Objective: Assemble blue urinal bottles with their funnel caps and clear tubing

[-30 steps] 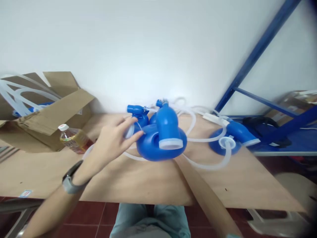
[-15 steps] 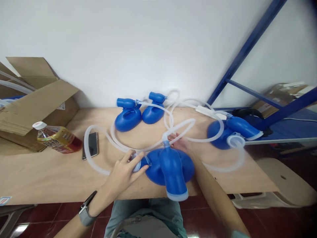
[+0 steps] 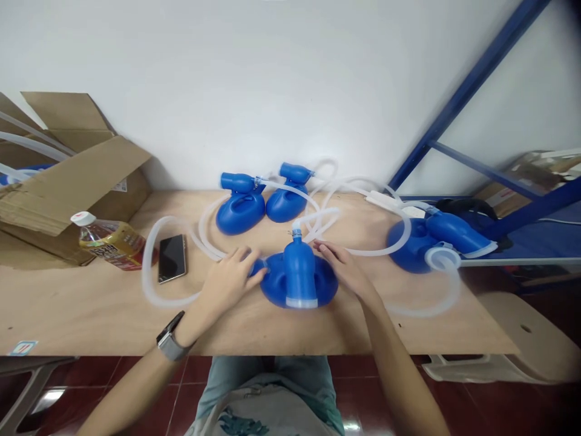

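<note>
A blue plastic urinal bottle (image 3: pixel 327 281) lies on the table in front of me. Its blue funnel-shaped head (image 3: pixel 299 266) rests across the top, wide rim toward me. A pale hose (image 3: pixel 157 293) loops out to the left. My left hand (image 3: pixel 231 272) is closed round the capped neck on the bottle's left side; the fingers hide most of the cap. At the bottle's right rear, my right hand (image 3: pixel 347 269) has its fingers extended beside the head, holding nothing; whether it touches the bottle I cannot tell.
Two more blue urinal bottles (image 3: pixel 240 212) stand near the wall, and another (image 3: pixel 408 245) lies at right, hoses tangled between. At left are a phone (image 3: pixel 172 257), a drink bottle (image 3: pixel 115 242) and an open cardboard box (image 3: pixel 82 188). A blue metal frame (image 3: pixel 472 91) rises at right.
The urinal bottle, held up a second ago, has come down onto the table and turned so its head's rim faces me. My right hand has come from behind it to its right side.
</note>
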The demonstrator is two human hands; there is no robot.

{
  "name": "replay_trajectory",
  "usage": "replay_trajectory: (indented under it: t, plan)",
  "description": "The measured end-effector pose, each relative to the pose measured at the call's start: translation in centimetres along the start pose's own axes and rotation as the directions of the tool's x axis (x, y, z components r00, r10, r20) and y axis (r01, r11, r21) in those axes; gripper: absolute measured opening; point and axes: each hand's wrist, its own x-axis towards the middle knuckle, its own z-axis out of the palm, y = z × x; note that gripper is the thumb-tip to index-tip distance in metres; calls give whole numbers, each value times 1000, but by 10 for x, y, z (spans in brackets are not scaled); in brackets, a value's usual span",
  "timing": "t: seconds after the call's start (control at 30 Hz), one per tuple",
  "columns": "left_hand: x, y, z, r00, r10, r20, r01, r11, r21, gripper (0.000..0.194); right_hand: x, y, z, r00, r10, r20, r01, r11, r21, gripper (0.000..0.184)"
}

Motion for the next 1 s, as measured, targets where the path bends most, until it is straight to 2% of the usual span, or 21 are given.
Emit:
replay_trajectory:
  t: [0.07,0.13,0.2,0.27,0.33,0.43,0.5,0.57,0.63,0.7,0.77,0.83,0.9,1.0]
  plan:
    - [12,-1,-6,990,140,10,-140,990,-3,27,-15,-5,11,986,-164,26,166,982,-94,37]
    - [24,-2,-9,960,274,56,-276,961,26,26,-22,-4,22,964,-259,59,264,956,-125,36]
    - [35,-4,-8,920,377,106,-383,923,39,25,-22,0,29,959,-279,52,283,950,-133,33]
    - [42,-6,-2,880,464,102,-467,884,8,22,-19,4,31,960,-276,40,279,948,-152,30]
    - [46,-7,6,863,504,30,-504,863,-23,26,-14,5,31,962,-273,28,273,946,-176,29]
    - [45,-8,19,884,456,-101,-461,887,-32,36,-7,4,29,961,-277,20,276,940,-203,29]
    - [43,-6,27,917,351,-187,-377,918,-125,39,-1,3,28,955,-294,32,294,931,-217,29]
    - [42,-4,34,947,143,-288,-235,919,-318,40,6,3,26,952,-302,56,306,921,-242,27]
    - [42,1,41,930,-85,-357,-107,868,-486,41,14,3,25,952,-294,86,306,915,-263,25]
    - [45,8,48,884,-241,-402,-31,826,-563,44,22,4,23,951,-287,111,307,914,-265,23]
    - [48,15,53,817,-388,-427,2,742,-671,45,28,4,22,950,-289,121,311,916,-254,20]
    - [52,18,56,738,-546,-397,-9,580,-814,42,31,5,21,949,-291,124,313,917,-247,18]
    - [54,13,54,633,-689,-353,-51,418,-907,40,32,6,20,950,-290,117,311,919,-242,18]
    - [55,-11,49,449,-821,-351,-109,340,-934,43,29,9,15,952,-281,120,302,924,-235,17]
